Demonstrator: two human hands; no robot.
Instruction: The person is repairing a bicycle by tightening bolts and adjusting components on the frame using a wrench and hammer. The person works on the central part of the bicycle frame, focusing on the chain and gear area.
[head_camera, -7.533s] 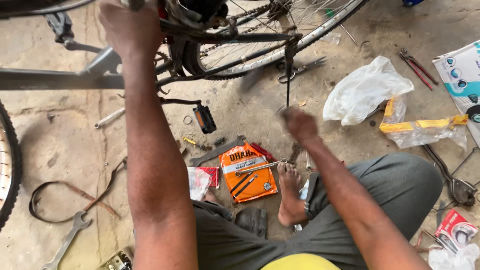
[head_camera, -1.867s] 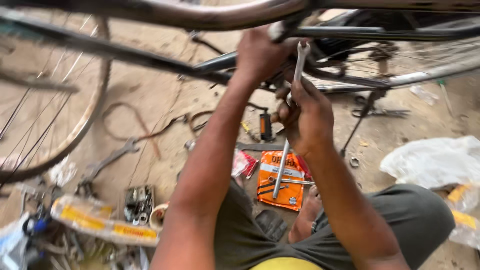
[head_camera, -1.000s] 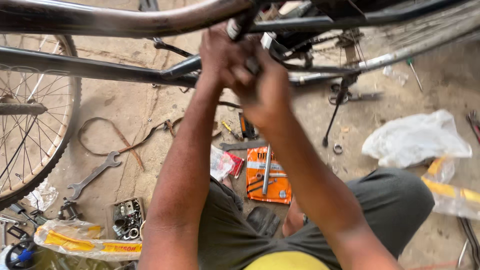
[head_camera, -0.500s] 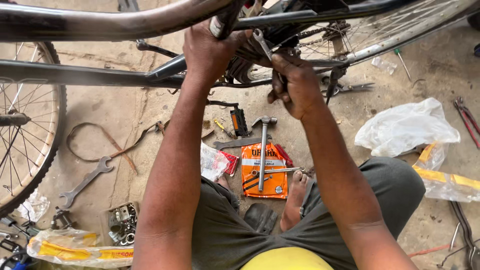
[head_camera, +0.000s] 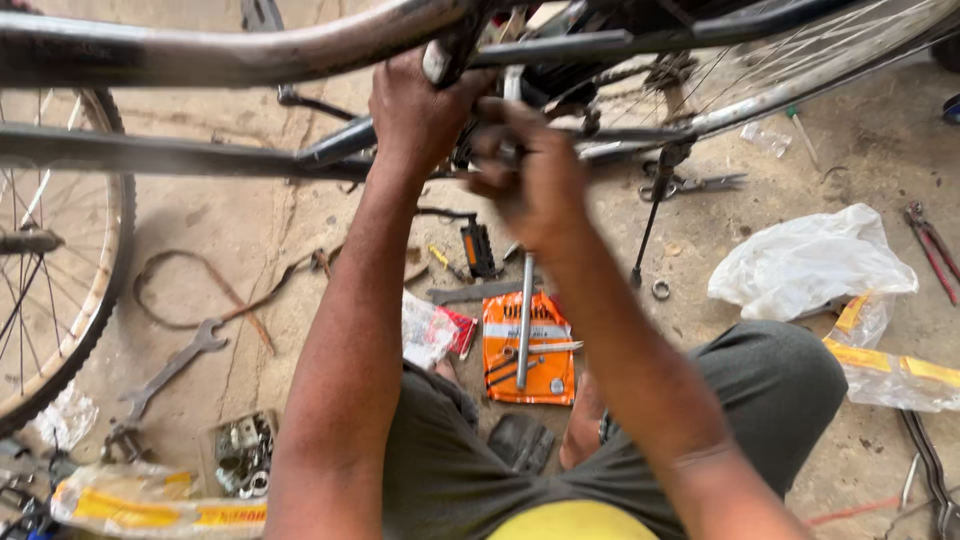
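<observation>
A bicycle frame crosses the top of the head view above a concrete floor. My left hand is clamped around a frame tube where the tubes meet. Just to its right, my right hand is closed on a long steel tool. The tool's shaft shows below the hand, in line with an orange packet on the floor. Its upper end is blurred against the frame. A black pedal lies under my hands. My knees and a bare foot fill the bottom of the view.
The front wheel is at left, the rear wheel at top right, and a kickstand reaches the floor. On the floor lie a large spanner, a box of small parts, a white plastic bag and pliers.
My right hand has moved left and up against my left hand at the frame joint. The left hand keeps its grip. The view has shifted a little.
</observation>
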